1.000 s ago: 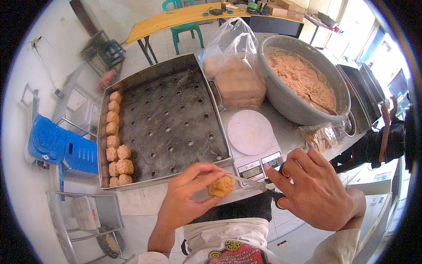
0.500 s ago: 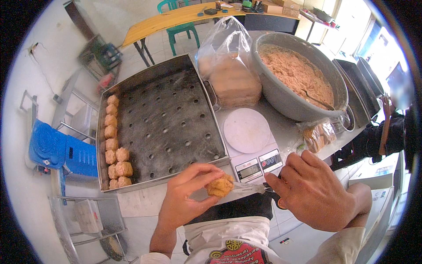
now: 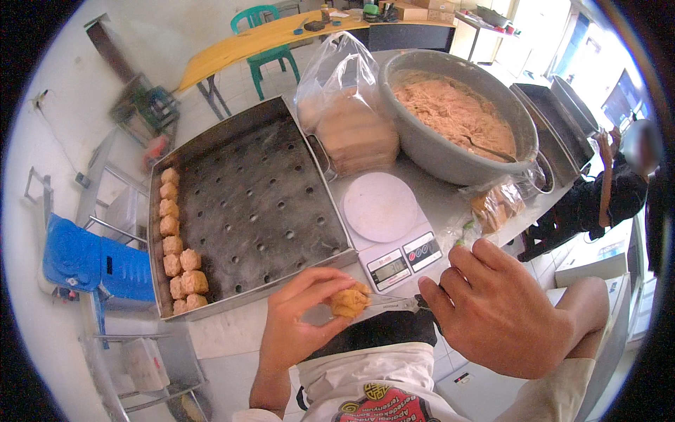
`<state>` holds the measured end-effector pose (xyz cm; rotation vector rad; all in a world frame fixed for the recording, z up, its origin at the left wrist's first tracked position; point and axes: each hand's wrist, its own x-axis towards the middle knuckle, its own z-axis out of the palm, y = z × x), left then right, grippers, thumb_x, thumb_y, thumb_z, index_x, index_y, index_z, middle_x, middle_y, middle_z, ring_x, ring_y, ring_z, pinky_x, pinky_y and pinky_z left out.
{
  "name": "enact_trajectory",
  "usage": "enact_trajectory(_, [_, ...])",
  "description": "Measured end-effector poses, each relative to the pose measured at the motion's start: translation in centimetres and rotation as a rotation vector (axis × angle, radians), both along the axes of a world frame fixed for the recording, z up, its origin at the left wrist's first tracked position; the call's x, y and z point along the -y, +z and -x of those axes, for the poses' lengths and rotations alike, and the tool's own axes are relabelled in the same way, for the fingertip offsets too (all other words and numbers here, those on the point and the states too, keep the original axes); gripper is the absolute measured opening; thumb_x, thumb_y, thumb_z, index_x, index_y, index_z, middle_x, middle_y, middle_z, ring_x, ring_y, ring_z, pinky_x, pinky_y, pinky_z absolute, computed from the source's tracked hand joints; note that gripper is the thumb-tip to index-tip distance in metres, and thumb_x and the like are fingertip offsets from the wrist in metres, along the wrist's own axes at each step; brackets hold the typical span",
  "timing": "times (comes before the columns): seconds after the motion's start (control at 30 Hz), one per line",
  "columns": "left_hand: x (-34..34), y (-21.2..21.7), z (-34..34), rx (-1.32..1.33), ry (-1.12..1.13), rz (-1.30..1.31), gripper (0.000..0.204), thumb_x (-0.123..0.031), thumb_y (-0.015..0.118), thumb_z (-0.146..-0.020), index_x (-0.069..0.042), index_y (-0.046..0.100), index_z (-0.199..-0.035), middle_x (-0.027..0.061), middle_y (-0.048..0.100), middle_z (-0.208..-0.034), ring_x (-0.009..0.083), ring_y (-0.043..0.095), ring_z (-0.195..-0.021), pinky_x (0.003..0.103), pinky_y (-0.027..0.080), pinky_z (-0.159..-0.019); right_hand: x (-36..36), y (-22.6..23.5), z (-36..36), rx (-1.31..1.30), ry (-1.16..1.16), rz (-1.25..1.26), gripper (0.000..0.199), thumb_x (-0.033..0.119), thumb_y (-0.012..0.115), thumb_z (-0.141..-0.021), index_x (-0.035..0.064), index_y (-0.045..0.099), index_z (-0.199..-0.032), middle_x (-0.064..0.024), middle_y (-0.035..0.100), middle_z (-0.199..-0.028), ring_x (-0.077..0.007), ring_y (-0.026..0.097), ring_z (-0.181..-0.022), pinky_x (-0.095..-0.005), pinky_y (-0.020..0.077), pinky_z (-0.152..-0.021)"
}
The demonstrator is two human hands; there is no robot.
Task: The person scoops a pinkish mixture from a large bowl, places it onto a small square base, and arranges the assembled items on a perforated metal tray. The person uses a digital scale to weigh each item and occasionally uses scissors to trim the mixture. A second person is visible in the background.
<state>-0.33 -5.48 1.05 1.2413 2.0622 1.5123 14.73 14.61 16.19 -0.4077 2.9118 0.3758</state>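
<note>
My left hand (image 3: 299,313) pinches a golden-brown piece of fried tofu (image 3: 350,301) between thumb and fingers, just in front of the table's near edge. My right hand (image 3: 499,309) is closed around a pair of scissors, whose handles it mostly hides. The thin metal blades (image 3: 394,305) point left and their tips reach the tofu. Just beyond the hands stands a white kitchen scale (image 3: 382,209) with a bare round plate. To the left, a dark metal tray (image 3: 256,204) with round holes holds several pale brown filled pieces (image 3: 169,226) along its left side.
A big grey tub (image 3: 460,172) of pinkish paste (image 3: 450,105) with a spoon stands at the back. Beside it is a clear bag (image 3: 355,133) of brown blocks. A smaller plastic bag (image 3: 496,206) lies right of the scale. A person in dark clothes (image 3: 598,200) stands at the right.
The view has shifted a little, so the tray, scale and tub sit farther left. Both hands keep their hold, with the blades still at the tofu.
</note>
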Motion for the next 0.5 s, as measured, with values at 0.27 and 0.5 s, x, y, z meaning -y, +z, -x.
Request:
enact_trajectory(0.27, [0.9, -0.4, -1.2, 0.008, 0.007, -0.096, 0.05, 0.005, 0.086, -0.073, -0.008, 0.078, -0.121, 0.0096, 0.072, -0.121, 0.0214, 0.072, -0.108, 0.031, 0.062, -0.086, 2.0, 0.4, -1.1, -0.024, -0.007, -0.082, 0.015, 0.018, 0.072, -0.079, 0.0039, 0.074, -0.083, -0.0058, 0.068, -0.075, -0.0207, 0.062, -0.086, -0.0343, 0.0446, -0.08])
enact_trajectory(0.5, [2.2, -1.9, -1.5, 0.009, -0.007, -0.124, 0.046, 0.0, 0.089, -0.076, -0.008, 0.077, -0.12, 0.0099, 0.072, -0.123, 0.0211, 0.072, -0.11, 0.032, 0.063, -0.087, 4.0, 1.7, -2.5, -0.007, -0.005, -0.12, 0.012, 0.021, 0.071, -0.076, 0.0108, 0.073, -0.069, -0.002, 0.067, -0.073, -0.0214, 0.063, -0.083, -0.0347, 0.0458, -0.082])
